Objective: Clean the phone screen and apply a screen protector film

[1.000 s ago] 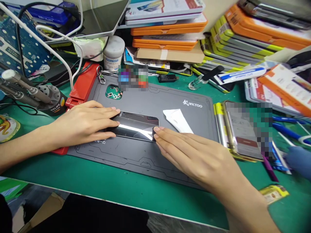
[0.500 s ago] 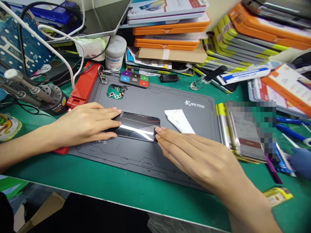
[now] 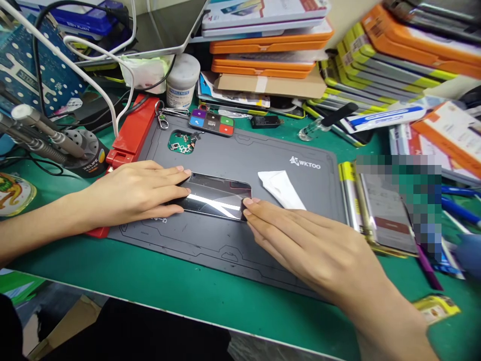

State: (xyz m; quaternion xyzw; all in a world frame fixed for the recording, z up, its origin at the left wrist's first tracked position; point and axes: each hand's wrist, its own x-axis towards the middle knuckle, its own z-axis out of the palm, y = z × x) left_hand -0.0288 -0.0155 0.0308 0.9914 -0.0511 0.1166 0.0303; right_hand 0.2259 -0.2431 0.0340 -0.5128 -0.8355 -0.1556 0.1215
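Note:
A dark, glossy smartphone (image 3: 216,195) lies flat on a grey work mat (image 3: 210,240), its screen reflecting a bright streak of light. Around its left end, the fingers and thumb of my left hand (image 3: 139,189) hold the phone against the mat. At the opposite end, my right hand (image 3: 311,238) has its fingertips closed on the phone's right edge; part of its grip is hidden. Beyond the right fingers lies a folded white wipe (image 3: 283,188). Small metal parts (image 3: 182,143) sit in the mat's cut-out behind the left hand.
A red clamp-like strip (image 3: 135,133) borders the mat's left side, near a tool holder (image 3: 88,150) with screwdrivers. Boxes (image 3: 270,47) are stacked behind. A glass bottle (image 3: 310,129) stands at the back; another phone (image 3: 389,215) lies to the right. The green table edge (image 3: 188,316) runs in front.
The camera view has shifted slightly, moving the scene a little to the right in the picture. Both hands stay at the phone's ends, with no clear movement against the mat.

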